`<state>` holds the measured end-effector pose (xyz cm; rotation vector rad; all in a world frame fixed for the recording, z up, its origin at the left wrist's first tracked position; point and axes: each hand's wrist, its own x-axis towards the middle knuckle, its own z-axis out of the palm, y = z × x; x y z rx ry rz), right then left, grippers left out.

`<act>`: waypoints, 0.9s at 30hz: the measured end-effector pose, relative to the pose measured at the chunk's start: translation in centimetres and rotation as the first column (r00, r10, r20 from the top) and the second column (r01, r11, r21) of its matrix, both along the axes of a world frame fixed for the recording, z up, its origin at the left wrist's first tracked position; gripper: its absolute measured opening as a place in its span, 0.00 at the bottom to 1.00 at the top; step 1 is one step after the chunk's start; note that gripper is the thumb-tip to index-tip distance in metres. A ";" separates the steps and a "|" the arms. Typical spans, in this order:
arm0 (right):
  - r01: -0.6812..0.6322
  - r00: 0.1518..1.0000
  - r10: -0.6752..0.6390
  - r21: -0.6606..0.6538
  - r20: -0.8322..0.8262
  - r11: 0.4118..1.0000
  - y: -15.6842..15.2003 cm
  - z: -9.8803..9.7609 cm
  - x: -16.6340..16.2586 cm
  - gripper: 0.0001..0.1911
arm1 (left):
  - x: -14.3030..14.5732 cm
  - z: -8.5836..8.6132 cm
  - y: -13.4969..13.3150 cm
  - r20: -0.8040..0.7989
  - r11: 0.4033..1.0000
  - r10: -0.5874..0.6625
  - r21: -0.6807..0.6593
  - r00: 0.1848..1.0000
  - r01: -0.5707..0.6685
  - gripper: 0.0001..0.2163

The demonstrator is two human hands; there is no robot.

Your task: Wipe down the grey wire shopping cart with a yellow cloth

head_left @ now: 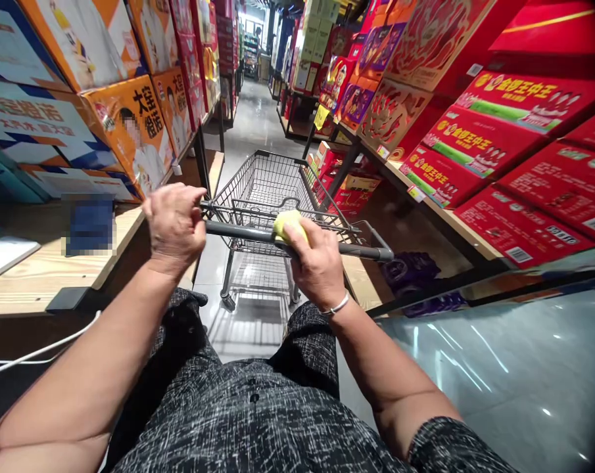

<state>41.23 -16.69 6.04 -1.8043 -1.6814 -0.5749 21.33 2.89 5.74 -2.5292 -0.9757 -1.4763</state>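
A wire shopping cart [272, 177] stands in front of me, its basket pointing down the aisle. Its dark handlebar [238, 230] runs across at my waist. My left hand [175, 223] is closed round the left end of the bar; the palm side is hidden. With my right hand [319, 259] I grip a bunched yellow cloth [290, 225], pressed on the bar right of its middle. The fingers curl over the cloth and bar. No goods show in the cart's basket.
Orange drink cartons [129, 131] are stacked on a wooden shelf [80, 276] close on the left. Red boxes [475, 151] fill the shelf on the right. A white cable [45, 348] hangs at lower left. The tiled aisle [260, 112] runs ahead between the racks.
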 end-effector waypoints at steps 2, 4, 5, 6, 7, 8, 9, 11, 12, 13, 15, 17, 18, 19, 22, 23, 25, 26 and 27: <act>-0.074 0.997 0.074 -0.069 0.000 0.995 0.5 0.9 -0.2 0.37 | 1.7 -0.3 -2.1 -0.043 0.991 -0.121 -0.070 0.992 0.118 0.20; -0.087 0.996 0.090 -0.154 0.015 0.984 0.0 2.0 0.7 0.34 | 3.1 -1.0 -3.5 -0.101 0.962 -0.251 -0.139 0.963 0.236 0.21; -0.065 0.997 0.071 -0.192 0.028 0.979 -0.7 2.6 1.5 0.32 | 3.5 -1.4 -3.9 -0.124 0.948 -0.295 -0.162 0.948 0.274 0.22; -0.024 0.998 0.035 -0.226 0.045 0.974 -1.5 3.2 2.5 0.31 | 3.7 -1.7 -3.9 -0.136 0.938 -0.322 -0.177 0.937 0.297 0.22; 0.028 0.998 -0.012 -0.255 0.063 0.966 -2.5 3.8 3.6 0.29 | 3.8 -2.1 -3.7 -0.141 0.931 -0.340 -0.189 0.930 0.312 0.21; 0.084 0.995 -0.064 -0.281 0.079 0.956 -3.6 4.3 4.8 0.28 | 3.8 -2.4 -3.3 -0.140 0.927 -0.350 -0.196 0.926 0.320 0.20; 0.136 0.989 -0.114 -0.302 0.091 0.944 -4.6 4.7 6.1 0.27 | 3.7 -2.7 -2.8 -0.135 0.925 -0.354 -0.200 0.926 0.324 0.19; 0.203 0.979 -0.184 -0.341 0.088 0.918 -6.2 5.4 8.5 0.25 | 3.3 -2.9 -1.6 -0.121 0.922 -0.357 -0.205 0.926 0.328 0.18; 0.210 0.978 -0.198 -0.361 0.072 0.909 -6.6 5.6 9.6 0.24 | 3.1 -3.0 -1.0 -0.118 0.921 -0.357 -0.208 0.927 0.329 0.18; 0.204 0.979 -0.200 -0.380 0.048 0.902 -6.7 5.7 10.7 0.24 | 3.0 -3.0 -0.4 -0.112 0.921 -0.356 -0.209 0.928 0.328 0.18; 0.176 0.981 -0.194 -0.406 -0.004 0.897 -5.9 5.6 12.6 0.23 | 2.8 -3.0 0.6 -0.097 0.920 -0.353 -0.215 0.930 0.327 0.17; 0.163 0.978 -0.203 -0.399 -0.058 0.902 -4.1 4.8 14.4 0.22 | 2.7 -2.9 1.5 -0.082 0.919 -0.350 -0.222 0.933 0.326 0.17; 0.156 0.973 -0.210 -0.391 -0.098 0.907 -2.9 4.2 15.3 0.21 | 2.7 -2.8 2.0 -0.073 0.919 -0.347 -0.226 0.935 0.324 0.17; 0.135 0.965 -0.209 -0.388 -0.158 0.912 -1.8 3.5 16.2 0.20 | 2.7 -2.7 2.5 -0.066 0.919 -0.342 -0.230 0.937 0.319 0.16; -0.071 0.895 -0.110 -0.381 -0.433 0.922 0.8 1.2 18.1 0.19 | 2.7 -2.6 4.1 -0.060 0.929 -0.299 -0.247 0.952 0.276 0.15; -0.161 0.852 -0.054 -0.359 -0.520 0.919 1.2 0.4 18.4 0.20 | 2.7 -2.5 4.7 -0.060 0.933 -0.275 -0.259 0.960 0.251 0.16; -0.273 0.786 0.040 -0.288 -0.617 0.918 1.3 -0.8 18.3 0.23 | 2.6 -2.6 5.8 -0.059 0.933 -0.225 -0.302 0.973 0.197 0.19; -0.288 0.778 0.071 -0.255 -0.624 0.923 1.1 -1.2 18.0 0.24 | 2.6 -2.6 6.5 -0.056 0.928 -0.205 -0.330 0.977 0.176 0.22; -0.283 0.785 0.088 -0.228 -0.614 0.932 0.9 -1.4 17.5 0.25 | 2.6 -2.8 7.1 -0.051 0.920 -0.190 -0.359 0.980 0.160 0.26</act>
